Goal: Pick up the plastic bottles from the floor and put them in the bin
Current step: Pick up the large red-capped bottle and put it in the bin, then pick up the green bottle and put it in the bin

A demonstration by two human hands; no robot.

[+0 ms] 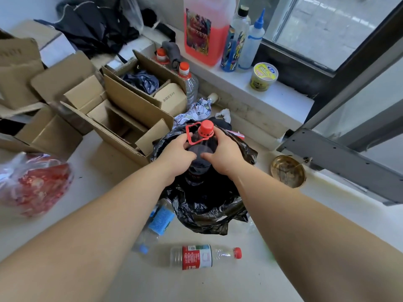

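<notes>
Both hands, left hand (176, 152) and right hand (224, 154), fingers clamped on large clear red-capped plastic bottle (201, 147) upright over black-bagged bin (209, 205); lower straight, release together

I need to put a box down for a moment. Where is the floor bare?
Bare floor runs right of the bin, below the brass dish. It is crowded left, by the cardboard boxes and red bag, and near the red-label bottle.
</notes>
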